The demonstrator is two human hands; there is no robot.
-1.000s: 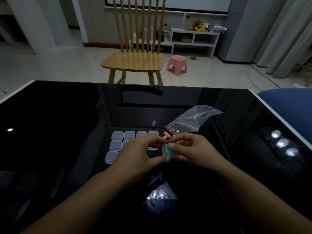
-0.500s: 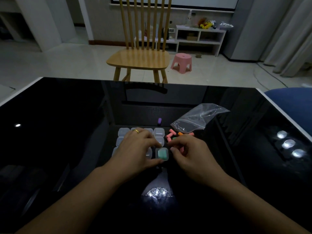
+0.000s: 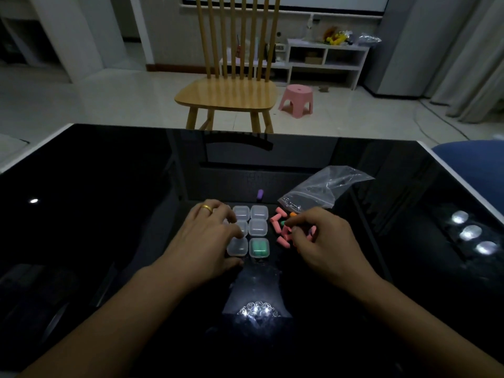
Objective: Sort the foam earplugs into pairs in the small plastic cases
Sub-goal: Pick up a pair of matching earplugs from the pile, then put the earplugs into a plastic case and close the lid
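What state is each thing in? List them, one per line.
case with green earplugs: closed, filled, set on the table.
empty cases: closed, lying in a grid.
pink earplugs: loose in a pile, unsorted.
purple earplug: lying alone beyond the cases.
plastic bag: lying flat and crumpled; open or sealed, cannot tell.
left hand: resting on the cases, fingers loosely bent.
right hand: fingers curled over the pile; grip unclear.

My view is dim. The glossy black table (image 3: 109, 214) mirrors ceiling lamps as white glare spots near me and at right. The far floor (image 3: 109, 99) is brighter. Wide-angle distortion bends the edges; fine detail is soft.
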